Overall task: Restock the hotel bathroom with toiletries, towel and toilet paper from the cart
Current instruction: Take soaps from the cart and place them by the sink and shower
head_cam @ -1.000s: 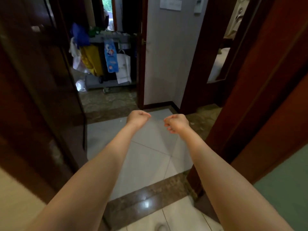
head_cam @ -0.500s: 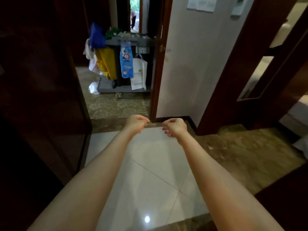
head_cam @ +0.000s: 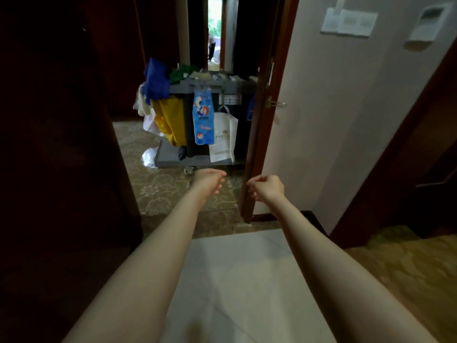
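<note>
A grey housekeeping cart (head_cam: 197,159) stands in the corridor beyond the open doorway, straight ahead. On it hang a yellow bag (head_cam: 170,120), a blue printed packet (head_cam: 203,117), a white paper bag (head_cam: 223,137) and blue cloths (head_cam: 155,80). Small supplies lie on its top tray. My left hand (head_cam: 207,180) and my right hand (head_cam: 265,188) reach forward side by side, well short of the cart. Both have loosely curled fingers and hold nothing.
An open dark wooden door (head_cam: 257,144) with a brass handle (head_cam: 274,103) stands just right of my right hand. Dark wood panels (head_cam: 61,144) line the left. White floor tiles (head_cam: 235,280) lie below, patterned carpet (head_cam: 158,184) beyond. A person stands far down the corridor.
I have walked toward the doorway, so the cart has grown nearer and more central. Both hands stayed stretched forward and empty, and the left hand's fingers have loosened a little.
</note>
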The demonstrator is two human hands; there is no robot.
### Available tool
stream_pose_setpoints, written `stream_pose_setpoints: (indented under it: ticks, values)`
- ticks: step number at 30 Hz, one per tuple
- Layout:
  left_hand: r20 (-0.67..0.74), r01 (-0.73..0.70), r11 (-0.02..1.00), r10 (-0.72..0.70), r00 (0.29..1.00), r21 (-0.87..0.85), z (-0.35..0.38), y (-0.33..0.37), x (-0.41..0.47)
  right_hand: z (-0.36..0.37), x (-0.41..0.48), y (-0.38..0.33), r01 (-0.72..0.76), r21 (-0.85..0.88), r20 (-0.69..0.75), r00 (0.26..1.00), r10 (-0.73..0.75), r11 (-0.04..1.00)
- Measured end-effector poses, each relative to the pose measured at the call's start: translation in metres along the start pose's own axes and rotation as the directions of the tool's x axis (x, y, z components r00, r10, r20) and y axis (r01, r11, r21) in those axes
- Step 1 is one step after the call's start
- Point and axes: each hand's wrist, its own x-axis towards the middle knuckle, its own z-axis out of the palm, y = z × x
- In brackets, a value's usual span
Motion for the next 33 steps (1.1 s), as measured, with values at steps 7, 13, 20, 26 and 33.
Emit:
stream_pose_setpoints:
  ticks: [7, 13, 20, 26, 33]
  values:
    - [0.021, 0.0, 0.999, -0.001, 1.0, 0.049, 0.002, 0.021, 0.154, 0.051, 0.15, -0.025, 0.004, -0.019, 0.045, 0.999, -0.004, 1.0]
    - [-0.004, 0.036, 0.998, -0.036, 0.999, 0.042, 0.013, 0.067, 0.317, 0.09, 0.318, -0.064, 0.003, -0.018, 0.061, 0.998, -0.002, 1.0]
    - [-0.003, 0.013, 1.0, -0.012, 1.0, 0.027, 0.02, 0.115, 0.478, 0.121, 0.474, -0.113, 0.009, -0.006, 0.029, 1.0, -0.009, 1.0]
    - [0.038, -0.007, 1.0, 0.006, 0.999, 0.023, 0.013, 0.151, 0.628, 0.161, 0.609, -0.149, 0.018, 0.016, -0.025, 1.0, -0.018, 1.0]
    - [0.113, -0.032, 0.999, 0.03, 0.993, 0.014, 0.007, 0.215, 0.784, 0.209, 0.755, -0.207, -0.003, 0.106, -0.098, 0.995, 0.013, 0.994]
